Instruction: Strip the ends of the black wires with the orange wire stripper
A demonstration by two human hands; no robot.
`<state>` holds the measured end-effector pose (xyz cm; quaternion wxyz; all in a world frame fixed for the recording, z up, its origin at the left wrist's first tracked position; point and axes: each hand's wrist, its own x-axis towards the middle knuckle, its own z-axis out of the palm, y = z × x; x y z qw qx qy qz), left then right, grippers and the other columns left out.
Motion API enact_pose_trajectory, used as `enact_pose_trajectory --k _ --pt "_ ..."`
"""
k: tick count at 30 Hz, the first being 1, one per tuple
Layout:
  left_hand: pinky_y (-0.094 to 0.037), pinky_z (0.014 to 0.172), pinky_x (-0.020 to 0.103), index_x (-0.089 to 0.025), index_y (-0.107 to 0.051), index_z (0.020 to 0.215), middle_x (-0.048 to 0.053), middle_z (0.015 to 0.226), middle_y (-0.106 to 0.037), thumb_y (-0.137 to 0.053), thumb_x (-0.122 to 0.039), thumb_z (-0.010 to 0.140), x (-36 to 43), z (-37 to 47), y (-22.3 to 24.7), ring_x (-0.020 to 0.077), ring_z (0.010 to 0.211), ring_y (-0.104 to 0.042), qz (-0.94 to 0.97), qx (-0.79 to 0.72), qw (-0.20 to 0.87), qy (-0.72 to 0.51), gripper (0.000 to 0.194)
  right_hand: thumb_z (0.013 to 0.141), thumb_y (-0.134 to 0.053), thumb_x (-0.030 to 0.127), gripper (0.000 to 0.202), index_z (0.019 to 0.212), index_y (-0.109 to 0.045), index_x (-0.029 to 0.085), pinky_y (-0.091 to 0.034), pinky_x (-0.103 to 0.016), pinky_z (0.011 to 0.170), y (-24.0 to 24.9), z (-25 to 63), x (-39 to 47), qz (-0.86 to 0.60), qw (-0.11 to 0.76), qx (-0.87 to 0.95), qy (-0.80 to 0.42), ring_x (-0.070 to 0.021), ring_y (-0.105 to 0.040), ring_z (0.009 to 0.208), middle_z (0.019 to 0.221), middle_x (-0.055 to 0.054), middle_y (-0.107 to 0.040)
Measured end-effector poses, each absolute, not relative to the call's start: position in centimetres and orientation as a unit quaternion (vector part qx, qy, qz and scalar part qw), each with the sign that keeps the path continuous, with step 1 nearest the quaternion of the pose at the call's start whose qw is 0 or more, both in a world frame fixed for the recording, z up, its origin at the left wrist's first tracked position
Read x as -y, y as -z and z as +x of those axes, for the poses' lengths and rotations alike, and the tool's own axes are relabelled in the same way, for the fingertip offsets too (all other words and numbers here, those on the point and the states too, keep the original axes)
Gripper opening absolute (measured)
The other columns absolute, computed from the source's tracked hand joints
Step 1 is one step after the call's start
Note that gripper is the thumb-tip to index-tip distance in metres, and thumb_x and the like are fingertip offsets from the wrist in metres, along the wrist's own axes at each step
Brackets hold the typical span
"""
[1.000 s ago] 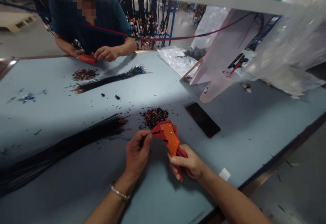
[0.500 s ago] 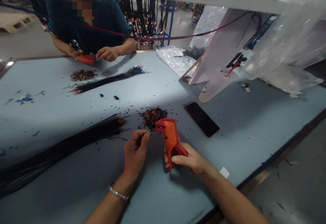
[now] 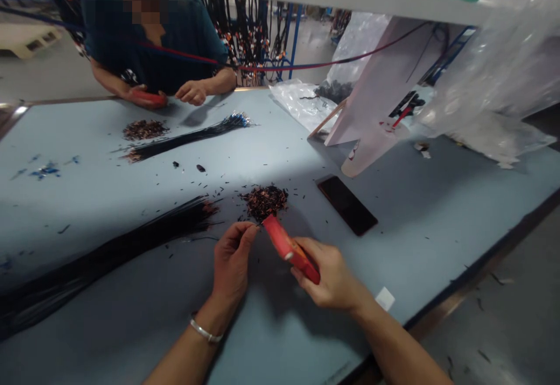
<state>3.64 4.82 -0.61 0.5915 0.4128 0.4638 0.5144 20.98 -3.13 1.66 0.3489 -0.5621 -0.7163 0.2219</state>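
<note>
My left hand (image 3: 233, 259) pinches the end of a thin black wire between thumb and fingertips, just below a pile of short black and copper scraps (image 3: 266, 201). My right hand (image 3: 329, 271) is wrapped round a red and orange wire stripper (image 3: 286, 245), turned edge-on, its nose close to the left fingertips. Whether the nose touches the wire cannot be made out. A long bundle of black wires (image 3: 118, 256) lies to the left, its copper-coloured ends near the scraps.
A phone (image 3: 347, 205) lies right of the scraps. Across the table (image 3: 420, 216) a person (image 3: 153, 41) holds a red tool by a second wire bundle (image 3: 188, 138) and scrap pile (image 3: 144, 129). Plastic bags and a slanted white board stand at the back right.
The stripper has rotated in my right hand from side-on to edge-on, its nose now nearer my left fingertips. My left hand has hardly moved. The person's two hands have moved apart.
</note>
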Motion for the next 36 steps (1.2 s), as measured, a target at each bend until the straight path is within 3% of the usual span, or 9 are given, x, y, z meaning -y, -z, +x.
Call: enact_pose_trajectory --k 4,8,19,36 --pt "-0.043 0.054 0.018 -0.016 -0.068 0.074 -0.002 0.067 -0.063 -0.079 -0.039 0.067 -4.9 3.8 0.5 0.0085 0.057 -0.051 0.347 -0.445 0.662 -0.494 0.026 0.073 -0.056 0.022 0.041 0.113 -0.055 0.015 -0.052 -0.041 0.077 -0.1 20.7 2.6 -0.566 0.335 0.751 -0.06 -0.0275 -0.064 0.086 0.099 -0.014 -0.068" --pt "-0.045 0.053 0.018 -0.016 -0.07 0.072 -0.003 0.064 -0.065 -0.084 -0.032 0.059 -4.8 4.0 0.3 0.0086 0.055 -0.054 0.347 -0.42 0.686 -0.482 0.025 0.068 -0.056 0.021 0.048 0.115 -0.056 0.014 -0.053 -0.044 0.079 0.7 20.7 2.0 -0.571 0.326 0.753 -0.013 -0.0293 -0.065 0.088 0.101 -0.015 -0.068" --pt "-0.056 0.061 0.027 -0.017 -0.076 0.078 0.001 0.068 -0.073 -0.083 -0.027 0.06 -4.5 4.1 0.6 0.015 0.058 -0.065 0.384 -0.395 0.691 -0.468 0.022 0.066 -0.054 0.02 0.048 0.113 -0.058 0.012 -0.052 -0.045 0.079 1.0 20.3 1.3 -0.567 0.333 0.753 0.013 -0.0292 -0.066 0.088 0.1 -0.016 -0.068" --pt "-0.053 0.066 0.023 -0.017 -0.075 0.075 0.001 0.067 -0.071 -0.083 -0.027 0.061 -4.5 4.0 1.3 0.0133 0.062 -0.063 0.425 -0.372 0.687 -0.456 0.019 0.066 -0.054 0.021 0.047 0.112 -0.055 0.015 -0.052 -0.044 0.08 1.1 20.3 1.1 -0.583 0.341 0.738 -0.016 -0.0287 -0.066 0.088 0.1 -0.014 -0.069"
